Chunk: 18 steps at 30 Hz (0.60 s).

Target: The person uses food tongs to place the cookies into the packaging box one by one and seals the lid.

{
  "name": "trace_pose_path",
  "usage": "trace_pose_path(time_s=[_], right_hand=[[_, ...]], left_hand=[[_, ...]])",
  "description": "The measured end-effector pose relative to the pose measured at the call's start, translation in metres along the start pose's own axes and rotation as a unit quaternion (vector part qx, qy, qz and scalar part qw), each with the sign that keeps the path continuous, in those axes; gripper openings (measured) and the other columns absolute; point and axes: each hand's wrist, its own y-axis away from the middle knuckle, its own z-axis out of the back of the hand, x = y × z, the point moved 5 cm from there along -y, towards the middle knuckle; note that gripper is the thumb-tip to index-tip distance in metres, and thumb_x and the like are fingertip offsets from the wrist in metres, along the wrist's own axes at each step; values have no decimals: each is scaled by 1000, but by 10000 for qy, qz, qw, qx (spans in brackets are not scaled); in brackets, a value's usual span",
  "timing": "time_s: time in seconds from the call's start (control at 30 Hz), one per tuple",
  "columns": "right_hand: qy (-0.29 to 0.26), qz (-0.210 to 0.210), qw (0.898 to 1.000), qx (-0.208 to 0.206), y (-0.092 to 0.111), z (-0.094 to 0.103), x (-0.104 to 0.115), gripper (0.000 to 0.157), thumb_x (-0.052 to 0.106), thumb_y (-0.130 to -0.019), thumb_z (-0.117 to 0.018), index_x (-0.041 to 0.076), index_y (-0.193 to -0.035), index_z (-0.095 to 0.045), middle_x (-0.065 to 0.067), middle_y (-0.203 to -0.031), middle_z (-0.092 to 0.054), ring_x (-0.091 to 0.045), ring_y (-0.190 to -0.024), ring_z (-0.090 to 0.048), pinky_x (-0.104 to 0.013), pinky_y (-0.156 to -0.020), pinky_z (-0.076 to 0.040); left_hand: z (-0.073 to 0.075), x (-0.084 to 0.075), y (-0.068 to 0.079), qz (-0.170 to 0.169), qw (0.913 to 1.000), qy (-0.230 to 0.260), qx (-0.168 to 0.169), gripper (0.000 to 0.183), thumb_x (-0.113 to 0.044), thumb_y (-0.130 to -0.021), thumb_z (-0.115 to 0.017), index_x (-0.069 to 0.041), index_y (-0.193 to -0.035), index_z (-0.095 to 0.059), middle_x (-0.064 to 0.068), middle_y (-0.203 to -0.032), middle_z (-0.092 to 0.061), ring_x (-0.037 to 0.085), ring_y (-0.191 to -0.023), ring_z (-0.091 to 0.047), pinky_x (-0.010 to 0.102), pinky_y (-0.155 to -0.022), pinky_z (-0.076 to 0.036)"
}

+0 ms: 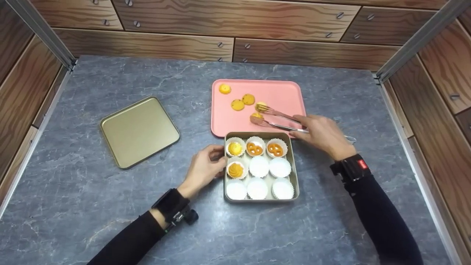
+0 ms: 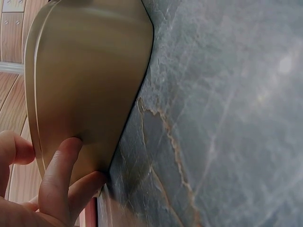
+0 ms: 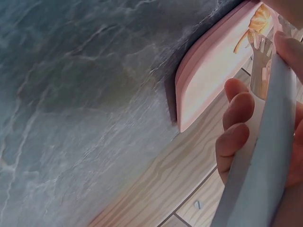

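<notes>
Your metal tongs [image 1: 281,114] are spread over the pink tray [image 1: 283,94], ending at two yellow cookies [image 1: 257,115]. Nearer to you stands the open gold tin [image 1: 261,201]; of its nine white cups [image 1: 258,167], four are filled.

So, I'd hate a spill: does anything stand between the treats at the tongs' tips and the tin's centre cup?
Yes, low things: between the treats and the centre cup come the tray's near rim, the tin's back wall and, in the back row, the left-hand pretzel cup.

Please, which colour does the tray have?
The tray is pink; the head view shows it best.
</notes>
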Motion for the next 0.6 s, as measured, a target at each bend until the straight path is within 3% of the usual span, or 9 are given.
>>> trace_pose_path(time_s=[0.3, 0.6], right_hand=[[-121, 177, 9998, -47, -2, -3, 0, 50, 40, -95, -75, 13, -136, -67, -10, -95, -70, -28, -78, -64, -52, -67, -55], [-164, 185, 9997, -82, 3, 0, -1, 49, 43, -96, -73, 13, -134, -67, -6, -89, -69, -27, -77, -63, -50, -68, -54]], left_hand=[[0, 1, 0, -81, 9999, 115, 41, 43, -3, -93, -69, 2, -135, -59, 25, -131, -66, 29, -104, -72, 35, -76, -67], [1, -2, 0, -194, 9995, -221, -64, 41, -6, -93, -71, 1, -133, -62, 21, -125, -70, 26, -98, -74, 34, -72, -66]])
